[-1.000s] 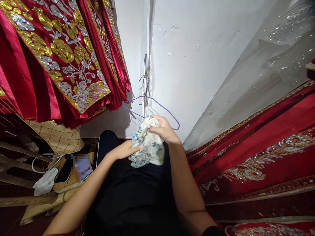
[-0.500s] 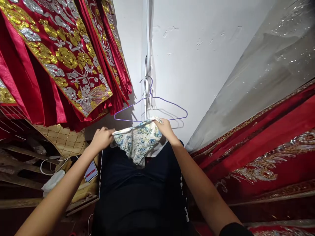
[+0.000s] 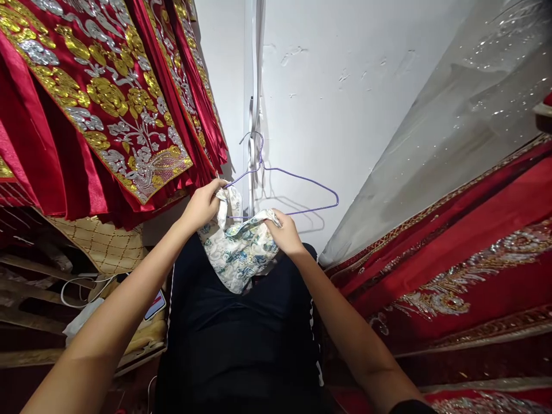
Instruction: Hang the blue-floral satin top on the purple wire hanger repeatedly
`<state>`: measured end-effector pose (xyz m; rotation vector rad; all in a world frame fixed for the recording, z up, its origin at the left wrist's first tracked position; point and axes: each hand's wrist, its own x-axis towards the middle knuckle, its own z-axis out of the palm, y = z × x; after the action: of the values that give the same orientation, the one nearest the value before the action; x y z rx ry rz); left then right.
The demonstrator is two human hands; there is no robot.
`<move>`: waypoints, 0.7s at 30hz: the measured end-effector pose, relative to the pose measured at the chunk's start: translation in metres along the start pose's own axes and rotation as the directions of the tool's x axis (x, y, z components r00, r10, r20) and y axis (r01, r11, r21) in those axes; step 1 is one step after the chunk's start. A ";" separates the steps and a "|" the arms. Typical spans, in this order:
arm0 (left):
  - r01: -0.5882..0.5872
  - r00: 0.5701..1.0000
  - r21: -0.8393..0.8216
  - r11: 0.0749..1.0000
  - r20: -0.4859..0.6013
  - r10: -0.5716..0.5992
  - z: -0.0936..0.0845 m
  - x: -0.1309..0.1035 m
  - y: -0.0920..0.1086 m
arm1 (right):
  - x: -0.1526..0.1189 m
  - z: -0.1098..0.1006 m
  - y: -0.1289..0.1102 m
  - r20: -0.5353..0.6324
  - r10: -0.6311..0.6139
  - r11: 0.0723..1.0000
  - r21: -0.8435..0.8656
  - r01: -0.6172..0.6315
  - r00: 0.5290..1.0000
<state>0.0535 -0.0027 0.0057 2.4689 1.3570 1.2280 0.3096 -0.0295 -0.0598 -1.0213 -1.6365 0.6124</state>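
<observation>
A purple wire hanger (image 3: 302, 175) hangs by its hook against the wall, its right shoulder bare. My left hand (image 3: 204, 204) pinches a white garment with a blue and green floral print (image 3: 241, 253) at the hanger's left shoulder, and some cloth there lies over the wire. The garment's other upper edge is gripped by my right hand (image 3: 284, 231), just below the hanger's bottom bar. Its lower part drapes down between my hands, over the dark clothing (image 3: 241, 345) on my body.
Red garments with gold and silver embroidery (image 3: 125, 109) hang at upper left. Sheer sparkly fabric (image 3: 422, 144) and red beaded cloth (image 3: 435, 293) fill the right. A phone (image 3: 155, 306) and white cable (image 3: 81, 282) lie at lower left.
My left hand has moved up and right with the garment's edge, reaching the hanger's left shoulder. The hanger has tilted, and the cloth between my hands has slackened.
</observation>
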 end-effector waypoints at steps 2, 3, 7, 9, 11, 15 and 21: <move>0.004 1.000 0.002 1.000 0.022 -0.004 -0.004 0.001 -0.004 | -0.003 -0.011 -0.003 -0.148 -0.056 0.998 -0.047 0.049 0.987; 0.003 0.999 0.007 1.000 0.036 -0.003 -0.007 0.001 -0.007 | -0.004 -0.021 -0.003 -0.249 -0.065 0.996 -0.081 0.046 0.966; -0.035 0.998 0.113 0.993 0.063 0.028 -0.020 0.001 -0.012 | 0.008 -0.079 0.007 -0.512 -0.067 0.971 -0.230 -0.062 0.856; -0.037 0.997 0.166 0.985 0.068 0.026 -0.023 0.000 -0.010 | 0.020 -0.107 0.015 -0.438 -0.068 0.961 -0.271 -0.060 0.896; -0.013 0.998 0.191 0.982 0.063 0.001 -0.024 -0.001 -0.008 | 0.033 -0.127 0.022 -0.237 0.005 0.967 -0.246 -0.065 0.972; 0.041 0.999 0.199 0.979 0.015 -0.045 -0.019 -0.003 -0.005 | 0.049 -0.140 0.025 -0.093 0.113 0.990 -0.075 -0.120 0.989; 0.048 0.998 0.259 0.965 -0.042 -0.038 -0.017 -0.003 -0.005 | 0.046 -0.141 0.014 -0.067 0.147 0.983 -0.105 -0.153 0.987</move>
<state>0.0378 -0.0072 0.0134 2.5776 1.6709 1.1585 0.4442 0.0031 -0.0043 -1.2409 -1.5654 0.5908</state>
